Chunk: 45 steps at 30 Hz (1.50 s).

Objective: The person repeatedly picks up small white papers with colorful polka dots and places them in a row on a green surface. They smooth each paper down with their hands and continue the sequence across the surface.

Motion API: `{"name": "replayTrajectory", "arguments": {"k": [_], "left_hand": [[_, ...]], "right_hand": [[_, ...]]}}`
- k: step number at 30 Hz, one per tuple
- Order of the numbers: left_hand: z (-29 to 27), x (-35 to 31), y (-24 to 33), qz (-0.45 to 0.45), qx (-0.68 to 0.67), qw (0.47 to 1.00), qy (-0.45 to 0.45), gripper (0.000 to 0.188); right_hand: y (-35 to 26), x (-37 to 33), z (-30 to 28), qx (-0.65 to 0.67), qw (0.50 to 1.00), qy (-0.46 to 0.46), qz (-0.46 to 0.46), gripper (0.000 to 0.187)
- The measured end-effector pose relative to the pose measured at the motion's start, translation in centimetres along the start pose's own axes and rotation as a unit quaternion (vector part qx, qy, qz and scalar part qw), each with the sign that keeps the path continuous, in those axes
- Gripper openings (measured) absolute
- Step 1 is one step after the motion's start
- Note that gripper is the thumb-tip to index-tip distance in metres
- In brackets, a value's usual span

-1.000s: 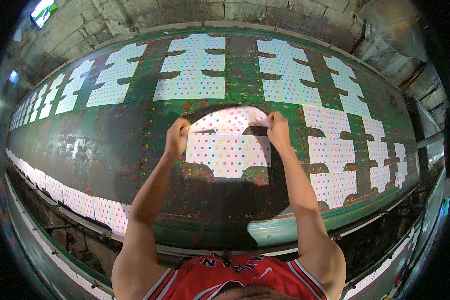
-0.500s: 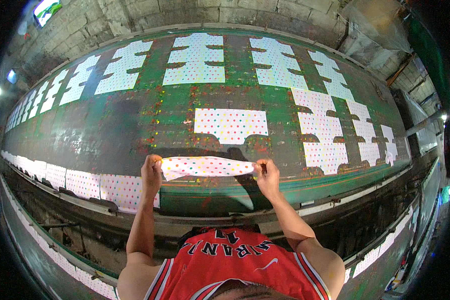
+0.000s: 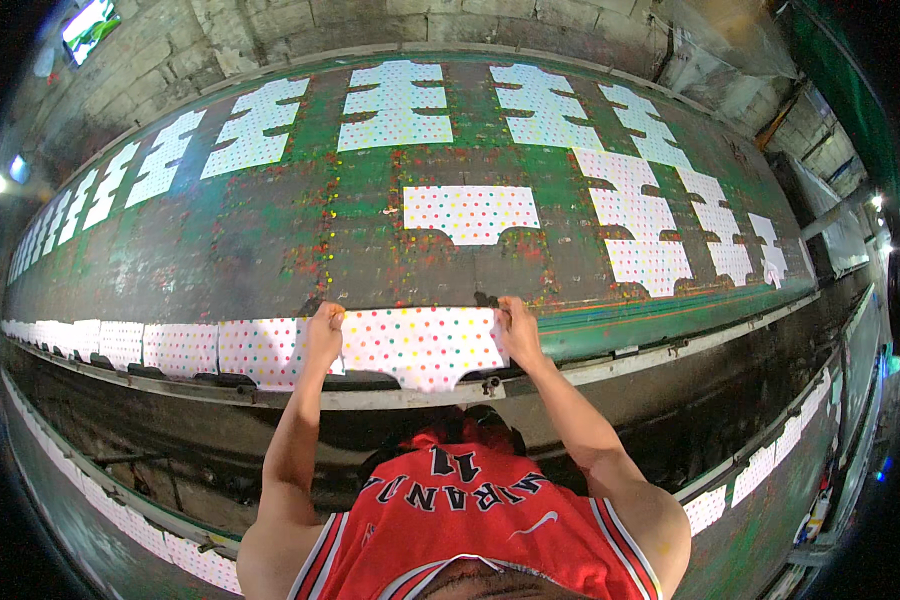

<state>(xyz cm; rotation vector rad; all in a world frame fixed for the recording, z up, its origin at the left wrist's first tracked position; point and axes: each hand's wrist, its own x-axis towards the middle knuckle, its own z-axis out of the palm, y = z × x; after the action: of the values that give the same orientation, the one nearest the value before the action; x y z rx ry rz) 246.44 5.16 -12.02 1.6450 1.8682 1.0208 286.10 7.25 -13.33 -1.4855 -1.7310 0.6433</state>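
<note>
A white fabric piece point(image 3: 422, 340) with multicoloured polka dots is stretched between my hands at the near edge of a long table point(image 3: 260, 225). My left hand point(image 3: 324, 336) is closed on its upper left corner. The upper right corner is pinched in my right hand point(image 3: 519, 332). The piece's lower part narrows to a rounded tab that hangs over the table's near rail. Just left of my left hand, a matching cut piece point(image 3: 255, 348) hangs along the same edge. Beyond my hands a single dotted piece point(image 3: 470, 208) lies flat.
Several dotted pieces lie in columns along the far side, such as this column point(image 3: 395, 105), and at the right point(image 3: 638, 220). A metal rail point(image 3: 610, 372) runs along the near edge. Behind me stands another table point(image 3: 100, 560) with dotted pieces along its edge. A block wall point(image 3: 350, 25) bounds the far side.
Both hands have drawn the fabric piece toward me, from above the table to its near edge. Folded and slack before, it now hangs spread out, its tab pointing down.
</note>
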Motion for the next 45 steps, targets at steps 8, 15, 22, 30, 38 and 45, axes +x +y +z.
{"name": "replayTrajectory", "arguments": {"k": [8, 15, 22, 30, 38, 45], "left_hand": [[0.4, 2.9, -3.8, -0.009, 0.043, 0.999, 0.0, 0.003], [1.7, 4.4, -1.6, 0.013, 0.046, 0.999, -0.018, 0.004], [8.2, 6.5, 3.5, 0.038, 0.042, 0.996, -0.072, 0.013], [17.3, 12.1, 10.4, 0.046, 0.024, 0.997, -0.059, 0.011], [27.7, 14.0, 17.3, 0.074, 0.02, 0.996, -0.043, 0.012], [29.3, 11.9, 20.7, 0.048, -0.015, 0.997, -0.059, 0.01]], "right_hand": [[2.8, 1.6, -1.6, -0.129, 0.991, 0.038, 0.007, 0.021], [4.9, 1.8, -5.6, -0.131, 0.989, -0.006, 0.064, 0.023], [7.2, 2.8, -9.1, -0.085, 0.994, 0.03, 0.069, 0.018], [12.7, 5.9, -15.3, -0.103, 0.993, -0.008, 0.058, 0.016], [18.1, 15.5, -19.1, -0.061, 0.994, -0.088, 0.014, 0.01], [19.7, 26.4, -13.8, -0.062, 0.986, -0.129, -0.085, 0.009]]}}
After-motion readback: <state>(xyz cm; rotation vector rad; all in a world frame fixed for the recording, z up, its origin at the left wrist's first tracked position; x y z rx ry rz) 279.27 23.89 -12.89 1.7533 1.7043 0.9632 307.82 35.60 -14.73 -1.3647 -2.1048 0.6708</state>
